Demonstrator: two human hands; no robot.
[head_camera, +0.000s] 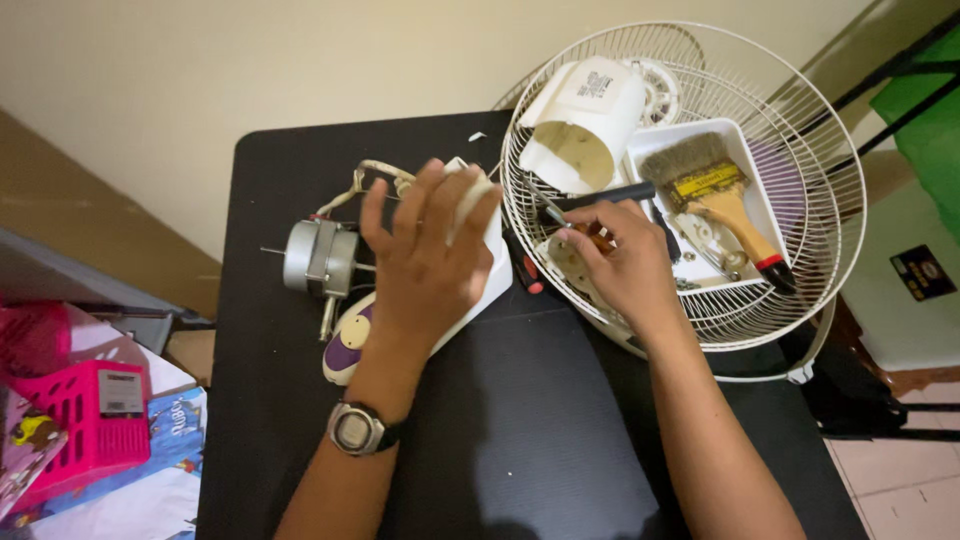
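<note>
Black counter (520, 440): carries all parts below.

Wire fan guard (800, 150): white, dish-up, overhanging the counter's far right corner. Holds a white tray (745, 140) with a paintbrush (715, 195), bristles toward the far edge, handle running toward the near right. A white plastic shroud (585, 120) lies tilted on the guard's far left rim.

White fan housing (485, 290): near the counter's middle, mostly hidden under the left hand; purple-and-cream control panel (345, 340) shows at its near left end.

Fan motor (318, 258): silver cylinder left of the housing, long axis and shaft pointing to the counter's left edge; wires loop behind it.

Left hand (425, 265): palm down on the housing, grip spread, fingers toward the far edge. Wristwatch (355, 430) on the wrist.

Right hand (620, 265): inside the guard's left rim, grip pinching a small amber part (597, 236). A black-handled tool (600, 197) lies just beyond the fingertips.
</note>
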